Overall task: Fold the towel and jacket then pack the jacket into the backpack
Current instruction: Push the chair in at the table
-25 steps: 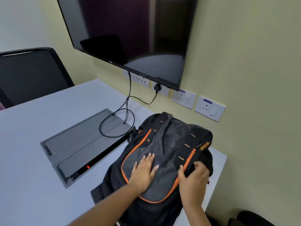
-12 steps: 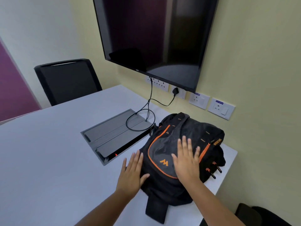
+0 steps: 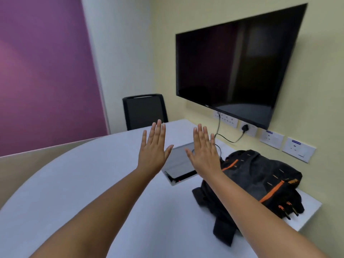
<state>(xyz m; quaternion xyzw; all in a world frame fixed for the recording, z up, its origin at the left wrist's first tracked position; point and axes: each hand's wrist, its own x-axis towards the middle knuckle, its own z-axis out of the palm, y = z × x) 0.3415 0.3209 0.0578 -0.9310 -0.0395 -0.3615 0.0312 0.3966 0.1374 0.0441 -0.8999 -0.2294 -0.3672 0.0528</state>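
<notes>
The black backpack [image 3: 260, 181] with orange zip trim lies flat near the right corner of the white table [image 3: 78, 183], its zips shut and a strap hanging toward the front. My left hand [image 3: 154, 151] and my right hand [image 3: 203, 153] are raised side by side above the table, palms facing away, fingers spread, holding nothing. Both hands hover left of the backpack and touch nothing. No towel or jacket shows in this view.
A grey cable box [image 3: 178, 164] is set into the table behind my hands, with a black cord running up to wall sockets [image 3: 249, 130]. A large dark screen [image 3: 238, 66] hangs on the wall. A black chair [image 3: 145, 110] stands at the table's far end.
Both hands have lifted off the backpack and risen with palms out. The view has swung left and up, so the backpack now sits at the lower right.
</notes>
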